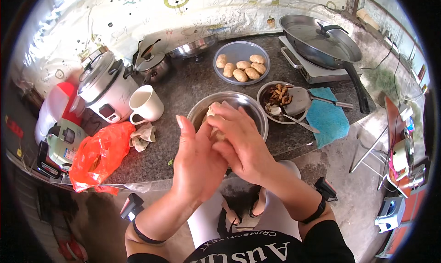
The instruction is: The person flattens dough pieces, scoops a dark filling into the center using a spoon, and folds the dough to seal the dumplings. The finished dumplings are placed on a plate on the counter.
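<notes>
Over a metal bowl point(264, 125), my left hand point(200, 156) is turned palm up under my right hand point(241, 139). A pale, dough-like lump point(217, 135) shows between them, mostly covered by my fingers. The bowl's inside is largely hidden by both hands. Beyond it, a round plastic plate point(229, 53) bears several oval, light-brown pieces point(240, 75). At the right of the metal bowl, a smaller bowl point(262, 116) holds brown chopped food point(277, 94), a slotted or flat metal spatula point(298, 100) and a spoon point(301, 123) with a white substance by its tip.
A blue cloth point(329, 125) lies right of the small bowl. A lidded frying pan point(320, 39) sits on a cooker point(320, 75) at the back right. On the left stand a white mug point(148, 104), a rice cooker point(110, 94), a red plastic bag point(103, 149) and a lidded pot point(153, 66).
</notes>
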Tool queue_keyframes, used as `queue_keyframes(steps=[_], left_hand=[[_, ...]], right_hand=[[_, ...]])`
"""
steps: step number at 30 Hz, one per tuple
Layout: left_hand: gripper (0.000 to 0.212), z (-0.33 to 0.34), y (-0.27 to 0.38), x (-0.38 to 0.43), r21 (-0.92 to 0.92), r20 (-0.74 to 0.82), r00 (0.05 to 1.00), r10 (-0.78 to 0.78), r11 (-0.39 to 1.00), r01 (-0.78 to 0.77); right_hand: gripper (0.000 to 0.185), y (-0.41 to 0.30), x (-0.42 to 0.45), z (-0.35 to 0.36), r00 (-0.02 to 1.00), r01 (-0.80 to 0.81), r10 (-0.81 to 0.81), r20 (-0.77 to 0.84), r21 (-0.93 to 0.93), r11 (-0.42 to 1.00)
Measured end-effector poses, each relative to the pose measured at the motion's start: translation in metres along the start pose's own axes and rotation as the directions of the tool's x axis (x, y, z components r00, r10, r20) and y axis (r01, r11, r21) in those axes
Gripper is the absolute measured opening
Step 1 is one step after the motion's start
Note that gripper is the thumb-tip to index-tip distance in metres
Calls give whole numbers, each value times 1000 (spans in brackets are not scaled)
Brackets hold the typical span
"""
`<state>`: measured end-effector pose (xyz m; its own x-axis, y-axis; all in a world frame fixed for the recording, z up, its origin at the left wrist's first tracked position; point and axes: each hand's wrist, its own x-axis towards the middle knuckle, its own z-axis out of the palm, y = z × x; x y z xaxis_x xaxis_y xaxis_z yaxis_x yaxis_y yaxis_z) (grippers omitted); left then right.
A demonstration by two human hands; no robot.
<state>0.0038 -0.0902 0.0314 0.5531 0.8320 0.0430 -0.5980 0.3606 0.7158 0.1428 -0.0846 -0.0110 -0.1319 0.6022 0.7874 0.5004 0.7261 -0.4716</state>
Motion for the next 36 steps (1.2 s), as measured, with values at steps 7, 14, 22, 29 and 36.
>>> queue_keyframes(steps=[7,14,22,29,36], left_hand=[[70,-18,-3,14,-231,-296,917,-267,952,202],[52,-21,-4,24,-203,-268,950,-162,973,108],[46,-41,-13,30,-170,-299,944,-139,981,91],[48,-40,-15,28,-63,-357,928,-103,994,86],[51,-29,-7,30,-228,-219,976,-18,973,-33]], right_hand=[[17,8,-1,5,994,-93,109,-12,437,895],[80,2,1,-1,983,10,7,186,-92,996],[52,-1,-11,9,999,-30,35,29,-155,987],[59,-4,-8,9,998,-54,53,-24,-59,997],[60,-7,-11,-2,996,-52,38,-81,-183,982]])
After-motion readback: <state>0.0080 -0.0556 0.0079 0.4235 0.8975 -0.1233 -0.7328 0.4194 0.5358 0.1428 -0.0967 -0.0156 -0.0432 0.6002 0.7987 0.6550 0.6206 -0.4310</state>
